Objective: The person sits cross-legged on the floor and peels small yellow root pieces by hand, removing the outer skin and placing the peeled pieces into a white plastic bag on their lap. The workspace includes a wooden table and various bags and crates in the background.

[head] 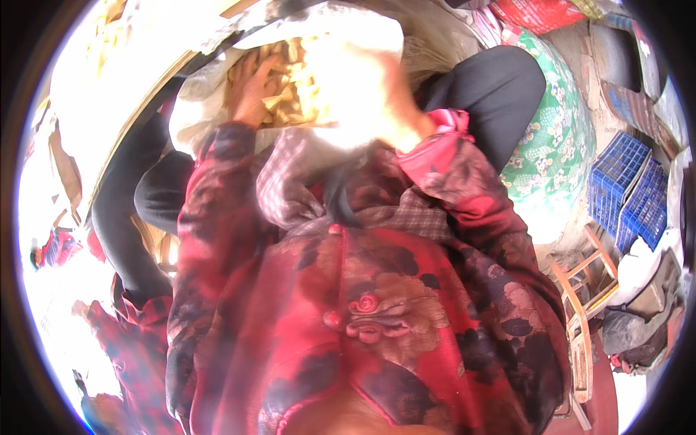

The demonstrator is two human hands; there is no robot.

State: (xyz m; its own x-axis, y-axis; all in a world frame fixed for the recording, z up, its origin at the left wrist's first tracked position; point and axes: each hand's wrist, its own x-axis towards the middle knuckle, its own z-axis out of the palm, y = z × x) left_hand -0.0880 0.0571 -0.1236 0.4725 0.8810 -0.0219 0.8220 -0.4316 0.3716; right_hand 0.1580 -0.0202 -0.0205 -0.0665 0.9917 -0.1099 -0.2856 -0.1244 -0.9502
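Note:
In front of my lap is a white sack with its mouth spread wide. Small tan pieces of a material I cannot identify fill it. My left hand lies at the left side of the opening, thumb and fingers among the pieces, so its grip is unclear. My right hand reaches over the right side of the sack, blurred and washed out by glare. Its fingertips vanish in the bright light, and whatever they touch is hidden.
Close to my right knee stands a green patterned sack. Blue plastic crates and a small wooden chair are farther right. At the left, a board edge runs past another person's dark-clothed leg.

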